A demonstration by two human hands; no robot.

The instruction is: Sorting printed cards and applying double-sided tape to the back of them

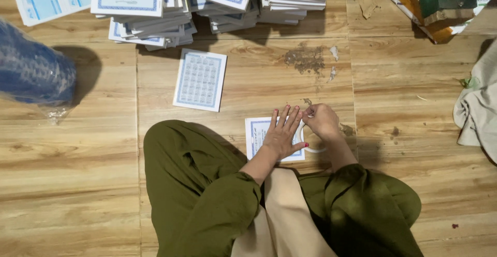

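Observation:
My left hand (283,132) lies flat, fingers spread, on a small white booklet with a blue border (256,132) that rests on the wooden floor in front of my knees. Right beside it, my right hand (321,121) is closed around a white roll of tape (312,146) at the booklet's right edge, with fingertips pinched near the booklet's top right corner. Another booklet of the same kind (200,79) lies alone on the floor farther up and to the left.
Stacks of the same blue-bordered booklets (155,8) line the top. A blue wrapped bundle (31,70) sits at the left. Grey cloth (479,112) lies at the right edge, and a wooden and green object (440,3) is at the top right. The floor (259,75) is scuffed.

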